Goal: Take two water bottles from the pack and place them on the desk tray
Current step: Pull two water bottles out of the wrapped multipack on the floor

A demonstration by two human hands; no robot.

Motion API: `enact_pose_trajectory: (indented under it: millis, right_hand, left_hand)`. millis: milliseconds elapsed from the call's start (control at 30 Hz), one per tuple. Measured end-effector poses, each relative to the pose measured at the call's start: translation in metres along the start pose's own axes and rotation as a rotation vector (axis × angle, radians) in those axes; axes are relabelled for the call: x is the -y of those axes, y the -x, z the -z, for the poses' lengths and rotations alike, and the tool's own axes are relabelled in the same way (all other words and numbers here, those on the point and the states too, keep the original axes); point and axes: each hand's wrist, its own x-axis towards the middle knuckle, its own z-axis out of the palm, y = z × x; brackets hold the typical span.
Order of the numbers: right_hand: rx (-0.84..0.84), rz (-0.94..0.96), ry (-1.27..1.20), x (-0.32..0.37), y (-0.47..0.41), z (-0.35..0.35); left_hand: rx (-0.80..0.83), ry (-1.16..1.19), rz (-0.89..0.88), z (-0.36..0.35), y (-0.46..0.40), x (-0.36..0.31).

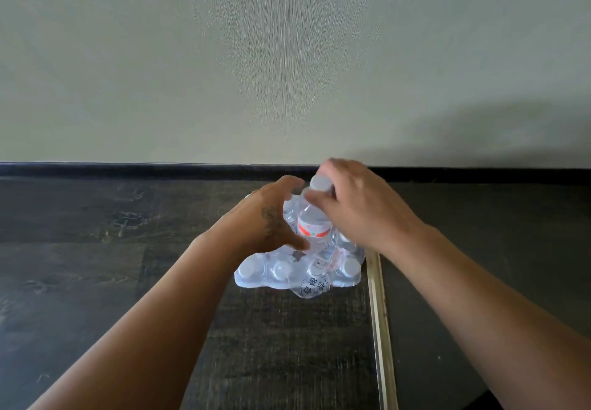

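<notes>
Head view: right hand grips a bottle by its neck, half out of the pack on the floor, left hand curled open against the wrap, best pressing down while pulling straight up.

Beyond both hands, a pale greenish-grey wall, finely textured, filling the upper half of the view. On it, up and to the right of the right hand, a soft dark shadow. At the wall's foot, level with the fingertips and running full width, a black skirting board. Beneath and to the left of the left hand, dark wood-grain flooring, scuffed with pale marks. Under the right wrist, running toward the viewer, a thin brass-coloured threshold strip. Right of that strip, plainer and darker flooring.
</notes>
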Motion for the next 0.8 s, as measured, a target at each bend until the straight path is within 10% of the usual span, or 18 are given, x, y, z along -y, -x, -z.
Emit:
enact_pose_trajectory:
  millis: [800]
  right_hand:
    - [-0.458,-0.092,-0.669,0.003,-0.027,0.049]
  left_hand:
    - [0.026,0.438,-0.138,0.027,-0.001,-0.007]
